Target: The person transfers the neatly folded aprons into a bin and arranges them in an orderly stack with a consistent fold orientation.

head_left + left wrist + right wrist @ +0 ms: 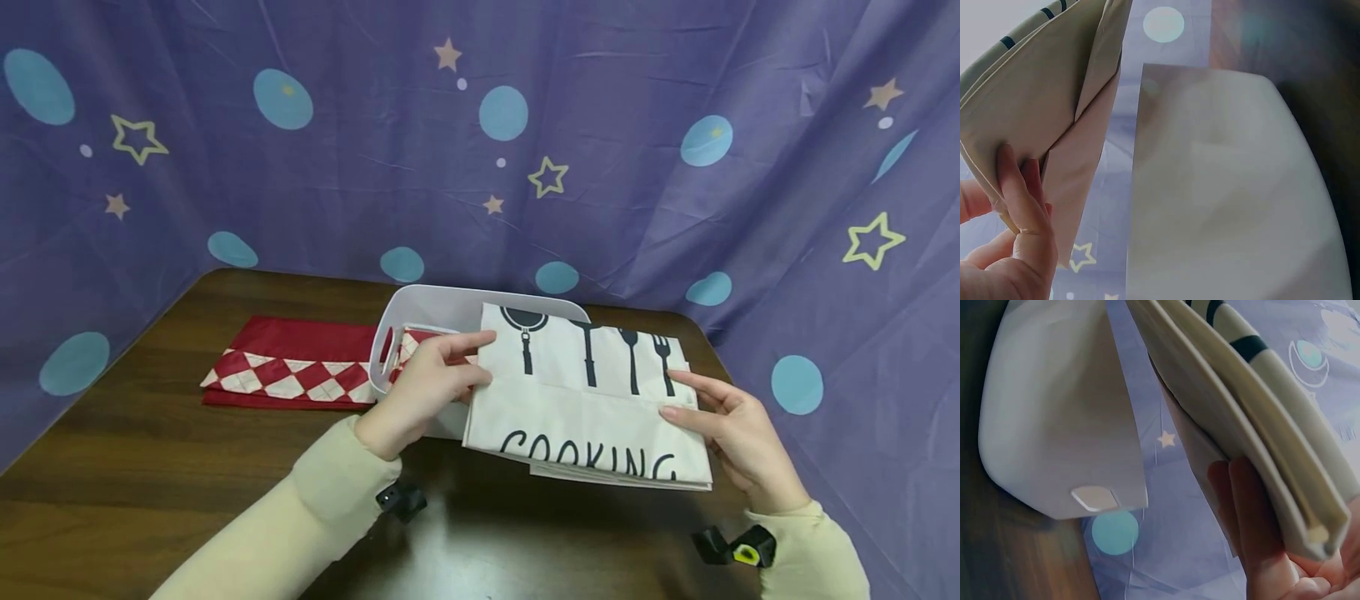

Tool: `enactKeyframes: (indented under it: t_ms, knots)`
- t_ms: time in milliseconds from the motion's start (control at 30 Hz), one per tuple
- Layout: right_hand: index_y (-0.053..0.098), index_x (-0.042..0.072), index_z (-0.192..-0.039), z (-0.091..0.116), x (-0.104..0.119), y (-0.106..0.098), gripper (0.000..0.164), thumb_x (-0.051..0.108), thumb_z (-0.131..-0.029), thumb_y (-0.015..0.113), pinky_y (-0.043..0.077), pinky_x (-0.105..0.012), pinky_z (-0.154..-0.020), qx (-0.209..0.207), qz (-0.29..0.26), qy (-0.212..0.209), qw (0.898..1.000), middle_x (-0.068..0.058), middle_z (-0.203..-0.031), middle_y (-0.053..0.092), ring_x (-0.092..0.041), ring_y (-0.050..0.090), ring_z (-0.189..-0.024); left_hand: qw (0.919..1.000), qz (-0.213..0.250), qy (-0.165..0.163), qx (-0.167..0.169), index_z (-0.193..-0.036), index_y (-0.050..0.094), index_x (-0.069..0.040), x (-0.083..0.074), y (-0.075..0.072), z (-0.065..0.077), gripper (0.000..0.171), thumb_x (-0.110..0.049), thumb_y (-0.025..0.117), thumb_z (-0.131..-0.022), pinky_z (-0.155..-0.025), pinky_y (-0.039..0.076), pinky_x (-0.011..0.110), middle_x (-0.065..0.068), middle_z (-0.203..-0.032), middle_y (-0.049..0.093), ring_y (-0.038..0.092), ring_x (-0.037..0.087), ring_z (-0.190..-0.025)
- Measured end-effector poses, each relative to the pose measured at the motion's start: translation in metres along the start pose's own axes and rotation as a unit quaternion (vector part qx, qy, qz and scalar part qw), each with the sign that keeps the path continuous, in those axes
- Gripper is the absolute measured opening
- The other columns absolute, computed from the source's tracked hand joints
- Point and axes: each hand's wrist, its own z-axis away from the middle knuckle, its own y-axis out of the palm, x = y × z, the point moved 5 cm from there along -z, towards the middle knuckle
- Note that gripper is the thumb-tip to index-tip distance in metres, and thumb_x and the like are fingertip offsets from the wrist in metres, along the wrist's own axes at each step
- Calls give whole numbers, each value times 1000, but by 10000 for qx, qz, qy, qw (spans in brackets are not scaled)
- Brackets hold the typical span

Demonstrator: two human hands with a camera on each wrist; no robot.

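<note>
Dark-brown wooden table (150, 467): left hand (431, 379) and right hand (742, 442), nearly closed, pinch opposite edges of folded white utensil-print cloth (570, 417) aloft near white plastic bin (438, 302); loose lower layers (592, 477) could unfold if either grip slackens.

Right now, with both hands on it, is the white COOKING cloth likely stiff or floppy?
The folded white cloth probably sags little, spanning nearly flat between the left hand and right hand. Its layers may slip or unfold, since they gape at the edge.
</note>
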Motion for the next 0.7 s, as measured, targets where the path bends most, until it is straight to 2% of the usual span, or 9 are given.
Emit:
enactKeyframes:
  t_ms: [100,167,400,533,700]
  knots:
    - [65,23,-125,-2,0,6,46,0,-86,73,61,-32,-61,-22,27,88,10000,9,-102,69,-14,72,-74,10000,-1,-6,-17,-139,57,-5,0,-6,0,53,-1,62,-87,-66,57,24,18,-113,67,63,12,-73]
    - [64,20,-127,-5,0,9,47,0,-86,74,61,-32,-62,-41,32,119,9999,9,-102,69,-14,72,-74,10000,-2,-25,-9,-140,56,-4,1,-9,0,53,-1,61,-87,-67,57,24,19,-120,67,65,11,-75]
    - [57,8,-135,-14,4,20,55,2,-84,76,61,-31,-62,-40,157,75,9998,7,-102,67,-13,71,-74,9999,-47,-156,35,-142,53,-4,2,-21,-2,53,-3,59,-90,-73,61,28,20,-132,63,70,13,-79]
    - [50,1,-141,-21,9,26,63,6,-85,77,60,-30,-62,-8,470,84,9989,7,-98,66,-11,70,-72,9998,-43,-181,28,-143,51,-3,1,-29,-5,54,-3,58,-90,-72,59,25,21,-133,61,69,12,-80]
    - [50,1,-142,-30,19,32,64,13,-86,77,46,-21,-51,-98,1193,-99,9928,12,-69,44,-3,48,-54,9998,-59,-173,21,-145,49,-3,-2,-38,-6,55,-3,57,-91,-73,59,25,22,-137,57,68,13,-81]
